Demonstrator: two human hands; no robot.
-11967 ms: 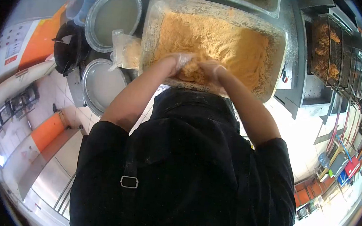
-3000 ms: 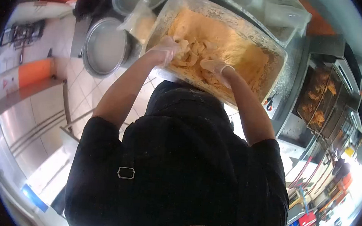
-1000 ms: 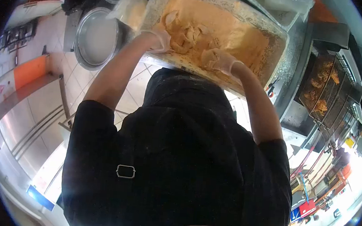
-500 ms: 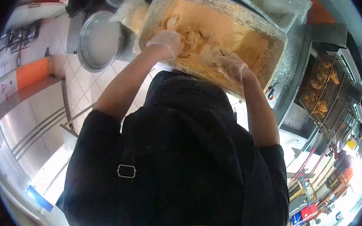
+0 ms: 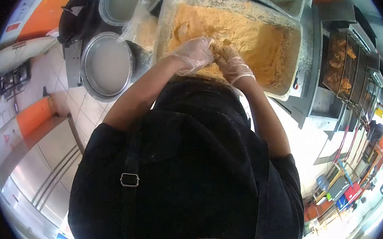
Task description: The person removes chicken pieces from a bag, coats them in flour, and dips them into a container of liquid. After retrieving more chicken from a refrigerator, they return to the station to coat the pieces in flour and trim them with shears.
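Observation:
Both my hands wear clear plastic gloves and are together over a large tub (image 5: 295, 51) of orange-tan breading flour (image 5: 248, 27). My left hand (image 5: 194, 55) has its fingers closed at a flour-coated piece of food (image 5: 220, 46). From the other side my right hand (image 5: 233, 64) pinches the same piece, close to the left fingertips. The fingers cover much of it, so its exact kind cannot be made out. Another coated lump (image 5: 182, 30) lies in the flour left of my hands.
Left of the tub stands a round metal pot (image 5: 108, 65) of cloudy liquid, with a second round container (image 5: 131, 0) behind it. A plastic bag (image 5: 142, 28) leans by the tub's left edge. Fryer baskets (image 5: 340, 63) with browned food are at the right.
My hands have come together from apart; the left moved right and the right moved left, meeting at the coated piece. The camera view has also shifted slightly.

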